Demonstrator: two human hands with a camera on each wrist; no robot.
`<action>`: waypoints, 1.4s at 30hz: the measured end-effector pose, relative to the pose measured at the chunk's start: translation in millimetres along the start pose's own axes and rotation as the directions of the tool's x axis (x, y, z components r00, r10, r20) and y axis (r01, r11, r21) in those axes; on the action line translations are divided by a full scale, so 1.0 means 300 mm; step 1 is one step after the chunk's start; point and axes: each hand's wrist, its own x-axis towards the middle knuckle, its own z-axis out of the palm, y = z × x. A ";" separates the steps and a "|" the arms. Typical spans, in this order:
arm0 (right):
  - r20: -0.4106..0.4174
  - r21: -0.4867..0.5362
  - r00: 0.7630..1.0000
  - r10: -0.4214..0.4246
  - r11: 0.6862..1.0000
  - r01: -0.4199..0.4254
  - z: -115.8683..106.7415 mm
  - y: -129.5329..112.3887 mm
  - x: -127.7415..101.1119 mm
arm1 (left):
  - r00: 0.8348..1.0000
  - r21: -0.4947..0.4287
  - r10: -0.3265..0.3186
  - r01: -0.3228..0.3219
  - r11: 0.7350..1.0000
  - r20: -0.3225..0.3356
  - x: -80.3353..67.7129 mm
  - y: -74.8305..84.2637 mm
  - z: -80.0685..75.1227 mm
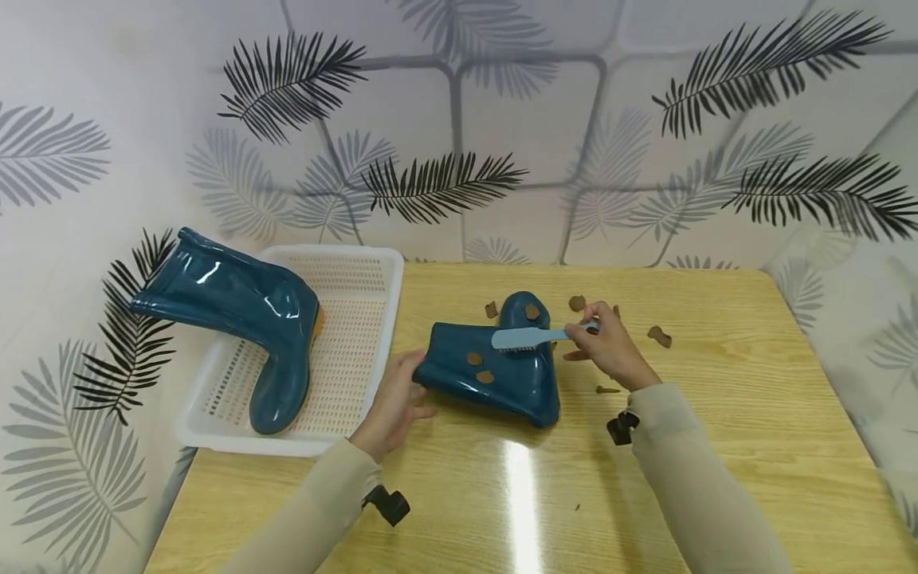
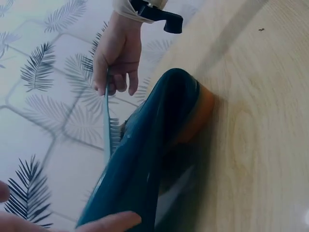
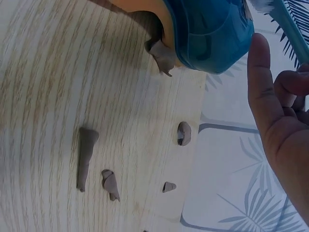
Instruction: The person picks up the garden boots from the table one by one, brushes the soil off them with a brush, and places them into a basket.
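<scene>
A dark teal rubber boot (image 1: pixel 512 391) lies on its side on the wooden table, brown clay-like bits (image 1: pixel 484 377) stuck to its shaft and foot. My left hand (image 1: pixel 393 402) holds it at the shaft's open end; in the left wrist view some of those fingers (image 2: pixel 113 222) overlap the shaft. Between thumb and fingers, my right hand (image 1: pixel 608 347) pinches the handle of a light blue brush (image 1: pixel 515 339). The brush's bristles face down, right at the boot's upper side near the ankle. An orange-tan sole (image 2: pixel 198 116) shows in the left wrist view.
To the left, a white perforated plastic basket (image 1: pixel 390 319) bears a second teal boot (image 1: pixel 283 391), its shaft jutting past the basket's left rim. Several brown bits (image 1: pixel 660 336) lie scattered on the table (image 1: pixel 724 383) beside the right hand. A leaf-patterned backdrop (image 1: pixel 527 119) stands behind.
</scene>
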 end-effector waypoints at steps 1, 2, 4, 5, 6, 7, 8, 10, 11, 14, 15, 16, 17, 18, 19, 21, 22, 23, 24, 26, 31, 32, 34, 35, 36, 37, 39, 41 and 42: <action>0.000 -0.007 1.000 -0.001 1.000 0.001 -0.004 0.003 -0.002 | 1.000 0.005 0.012 -0.012 1.000 0.007 0.000 0.010 0.003; -0.001 -0.014 1.000 -0.001 1.000 0.001 -0.008 0.005 -0.004 | 1.000 0.009 0.022 -0.022 1.000 0.010 -0.001 0.021 0.006; -0.002 -0.024 1.000 0.000 1.000 0.000 -0.016 0.008 -0.008 | 0.999 0.029 0.054 -0.054 0.998 0.006 -0.003 0.045 0.011; -0.002 -0.028 1.000 0.002 1.000 -0.002 -0.019 0.010 -0.011 | 0.997 0.037 0.071 -0.070 0.997 -0.007 -0.004 0.057 0.013; -0.001 -0.031 1.000 0.003 1.000 -0.003 -0.022 0.012 -0.012 | 0.996 0.049 0.085 -0.084 0.995 -0.032 -0.005 0.069 0.015; 0.002 -0.030 1.000 0.003 1.000 -0.003 -0.025 0.013 -0.014 | 0.993 0.064 0.105 -0.101 0.993 -0.052 -0.006 0.079 0.015; 0.007 -0.025 1.000 0.001 1.000 -0.001 -0.028 0.014 -0.016 | 0.990 0.076 0.122 -0.116 0.990 -0.076 -0.006 0.087 0.016; 0.015 -0.023 1.000 0.000 1.000 0.001 -0.035 0.015 -0.021 | 0.982 0.099 0.150 -0.139 0.985 -0.116 -0.007 0.099 0.013; 0.016 -0.016 1.000 -0.003 1.000 0.003 -0.038 0.016 -0.024 | 0.978 0.106 0.161 -0.147 0.983 -0.132 -0.007 0.102 0.011; 0.018 0.002 1.000 -0.012 1.000 0.012 -0.050 0.023 -0.031 | 0.969 0.112 0.189 -0.172 0.979 -0.158 -0.005 0.108 0.004; 0.017 0.003 1.000 -0.010 1.000 0.010 -0.054 0.025 -0.035 | 0.967 0.115 0.196 -0.179 0.977 -0.161 -0.005 0.109 0.001; 0.017 0.000 1.000 -0.010 1.000 0.010 -0.059 0.027 -0.040 | 0.966 0.116 0.203 -0.186 0.976 -0.161 -0.003 0.109 -0.001; 0.017 -0.008 1.000 -0.009 1.000 0.009 -0.064 0.030 -0.044 | 0.964 0.118 0.209 -0.191 0.974 -0.163 -0.001 0.108 -0.002; 0.017 -0.021 1.000 -0.008 1.000 0.008 -0.070 0.033 -0.050 | 0.963 0.119 0.217 -0.199 0.973 -0.161 0.000 0.107 -0.003; 0.015 -0.026 1.000 -0.003 1.000 0.003 -0.076 0.035 -0.056 | 0.962 0.121 0.223 -0.205 0.971 -0.156 0.002 0.105 -0.004; 0.011 -0.048 1.000 0.001 0.999 0.000 -0.088 0.037 -0.067 | 0.960 0.126 0.239 -0.222 0.967 -0.144 0.004 0.104 -0.007; 0.006 -0.055 1.000 -0.002 0.998 0.002 -0.095 0.038 -0.072 | 0.959 0.126 0.248 -0.231 0.965 -0.140 0.004 0.104 -0.008; 0.000 -0.059 1.000 -0.006 0.998 0.006 -0.101 0.037 -0.075 | 0.955 0.131 0.263 -0.246 0.961 -0.136 0.003 0.105 -0.010; -0.004 -0.058 1.000 -0.013 0.998 0.012 -0.108 0.037 -0.078 | 0.951 0.133 0.279 -0.262 0.956 -0.134 0.002 0.107 -0.012; -0.015 -0.056 0.999 -0.031 0.998 0.030 -0.123 0.033 -0.083 | 0.941 0.137 0.310 -0.292 0.946 -0.133 -0.001 0.113 -0.019; -0.043 -0.014 0.996 -0.075 0.997 0.075 -0.165 0.013 -0.091 | 0.930 0.119 0.348 -0.334 0.935 -0.118 -0.008 0.133 -0.031; -0.047 -0.004 0.996 -0.081 0.997 0.081 -0.172 0.008 -0.090 | 0.931 0.112 0.346 -0.334 0.936 -0.113 -0.009 0.135 -0.032; -0.057 0.013 0.994 -0.092 0.996 0.093 -0.174 -0.002 -0.084 | 0.936 0.096 0.336 -0.326 0.940 -0.105 -0.009 0.138 -0.029; -0.057 0.017 0.994 -0.098 0.995 0.099 -0.171 -0.007 -0.078 | 0.938 0.093 0.330 -0.321 0.942 -0.105 -0.009 0.138 -0.028; -0.053 0.021 0.993 -0.105 0.994 0.106 -0.165 -0.012 -0.072 | 0.940 0.085 0.326 -0.318 0.944 -0.104 -0.009 0.139 -0.026; -0.049 0.021 0.993 -0.109 0.994 0.111 -0.156 -0.017 -0.065 | 0.941 0.078 0.322 -0.315 0.946 -0.102 -0.009 0.139 -0.025; -0.040 0.012 0.992 -0.117 0.993 0.118 -0.133 -0.024 -0.049 | 0.942 0.067 0.320 -0.315 0.947 -0.098 -0.008 0.140 -0.022; -0.028 -0.009 0.993 -0.117 0.993 0.117 -0.110 -0.030 -0.037 | 0.940 0.058 0.328 -0.324 0.944 -0.097 -0.008 0.143 -0.021; -0.023 -0.023 0.993 -0.113 0.993 0.113 -0.100 -0.031 -0.032 | 0.938 0.054 0.332 -0.328 0.943 -0.096 -0.008 0.146 -0.022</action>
